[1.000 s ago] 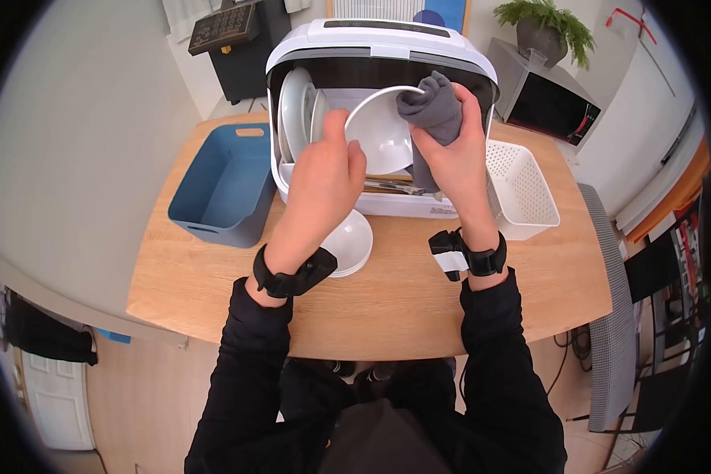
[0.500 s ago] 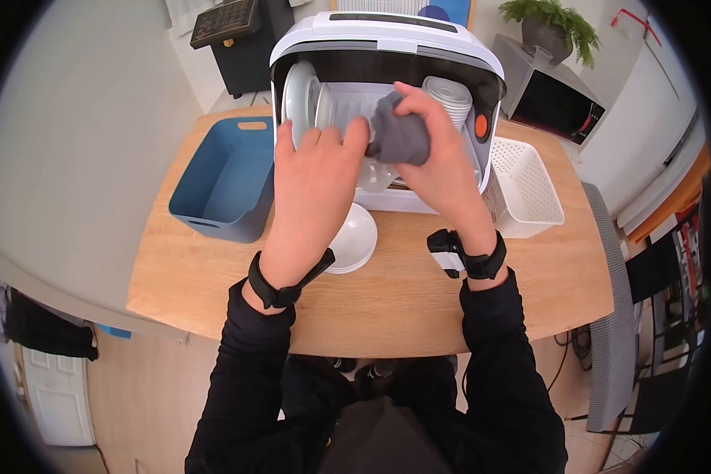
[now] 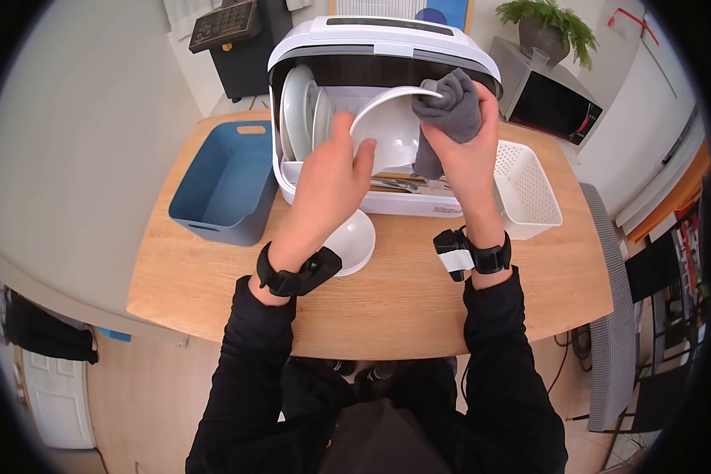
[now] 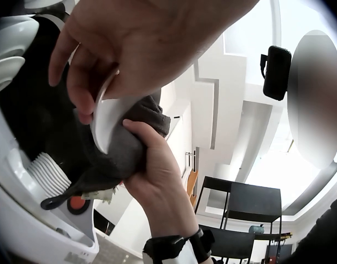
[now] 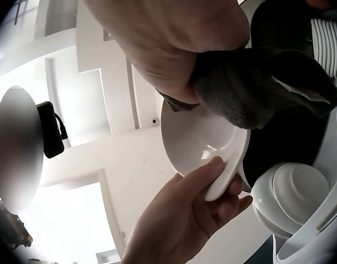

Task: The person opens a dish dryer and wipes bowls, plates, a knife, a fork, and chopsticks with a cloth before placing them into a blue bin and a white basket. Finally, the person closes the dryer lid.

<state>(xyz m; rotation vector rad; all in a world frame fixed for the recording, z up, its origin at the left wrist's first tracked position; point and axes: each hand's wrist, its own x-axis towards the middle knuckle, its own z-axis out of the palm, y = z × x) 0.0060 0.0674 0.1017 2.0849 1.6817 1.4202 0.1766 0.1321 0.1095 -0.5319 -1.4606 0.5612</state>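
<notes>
A white bowl (image 3: 387,134) is held up in front of the dish cabinet, its glossy inside turned toward the head view. My left hand (image 3: 329,178) pinches its left rim, thumb inside and fingers behind, as the right wrist view shows the hand (image 5: 182,217) clearly. My right hand (image 3: 472,154) grips a bunched dark grey cloth (image 3: 454,110) folded over the bowl's right rim. In the left wrist view the cloth (image 4: 122,157) wraps the bowl edge under the right thumb. Below my left hand, a small stack of white bowls (image 3: 354,241) stands on the table.
The open white dish cabinet (image 3: 438,207) holds upright white plates (image 3: 295,118) at left, cutlery in front and a row of thin white dishes (image 4: 50,176). A blue bin (image 3: 221,182) stands left, a white perforated basket (image 3: 525,189) right. A microwave (image 3: 549,103) sits behind.
Half a second ago my hands were closer together, with the bowl mostly hidden behind them and the cloth. Now they are farther apart, and the bowl's inside faces the head view again.
</notes>
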